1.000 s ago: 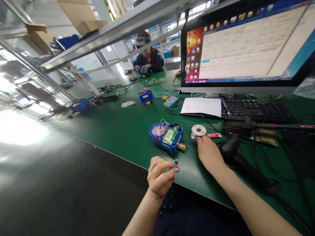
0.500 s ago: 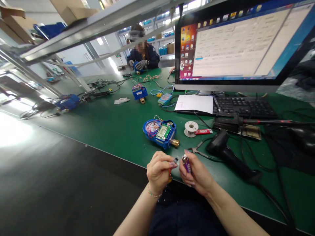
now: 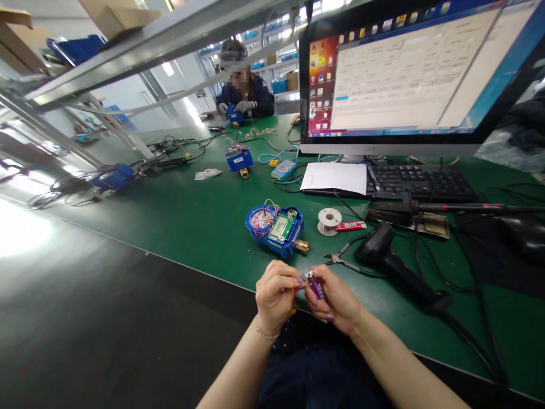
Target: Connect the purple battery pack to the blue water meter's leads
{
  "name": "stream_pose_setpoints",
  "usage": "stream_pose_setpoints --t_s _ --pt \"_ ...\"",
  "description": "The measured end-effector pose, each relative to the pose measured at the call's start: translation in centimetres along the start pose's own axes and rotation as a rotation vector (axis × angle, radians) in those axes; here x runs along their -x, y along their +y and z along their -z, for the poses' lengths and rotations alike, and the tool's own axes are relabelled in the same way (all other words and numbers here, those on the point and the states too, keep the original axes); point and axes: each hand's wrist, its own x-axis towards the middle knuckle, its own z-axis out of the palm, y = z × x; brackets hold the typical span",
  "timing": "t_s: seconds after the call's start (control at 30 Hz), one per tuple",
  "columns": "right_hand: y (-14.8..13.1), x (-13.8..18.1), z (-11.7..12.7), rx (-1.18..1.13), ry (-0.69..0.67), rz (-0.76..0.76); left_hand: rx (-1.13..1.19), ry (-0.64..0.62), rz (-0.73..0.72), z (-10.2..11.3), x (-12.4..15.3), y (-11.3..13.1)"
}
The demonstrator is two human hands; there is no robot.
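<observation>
A purple lighter [image 3: 315, 285] is held upright in the right hand [image 3: 336, 298]. Its top is set against a small wired part [image 3: 297, 286] pinched in the left hand [image 3: 276, 295], just left of it.

Watching the feed: my left hand [image 3: 276, 292] pinches a small part and my right hand [image 3: 336, 298] grips a purple lighter [image 3: 315, 284], tips touching. Blue meter [image 3: 276, 228] sits on the bench [image 3: 200, 221] at 12 o'clock, solder spool [image 3: 329, 220] at 1.
</observation>
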Motion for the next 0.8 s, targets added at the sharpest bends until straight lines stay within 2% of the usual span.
stream_pose_setpoints --t_s 0.4,0.8 --pt "0.11 -0.31 0.23 0.003 -0.016 -0.016 -0.015 0.001 0.002 0.12 -0.14 -0.25" --pt "-0.18 -0.41 -0.19 0.01 0.023 -0.059 -0.022 -0.003 0.012 0.24 -0.08 -0.61"
